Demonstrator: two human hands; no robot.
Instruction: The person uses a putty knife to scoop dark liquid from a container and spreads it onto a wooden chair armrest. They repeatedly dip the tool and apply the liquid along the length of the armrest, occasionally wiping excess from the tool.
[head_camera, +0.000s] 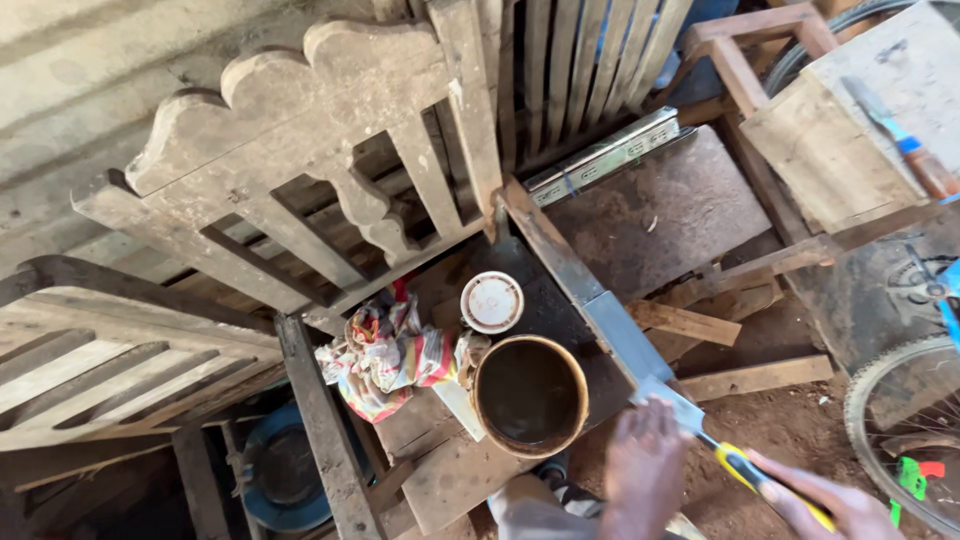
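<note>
Right hand (835, 505) wrapped around yellow-black handle of putty knife (700, 435), blade flat on grey wooden strip (600, 300); left hand (645, 470) fingers spread, pressing strip's lower end; open tin (530, 395) just left; bare ground right

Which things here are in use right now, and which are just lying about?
In use: yellow-handled putty knife in right hand; grey-coated wooden rail; left hand beside the blade; round open tin.
Lying about: striped rag; white round lid; bicycle wheel; metal drawer slide.
</note>
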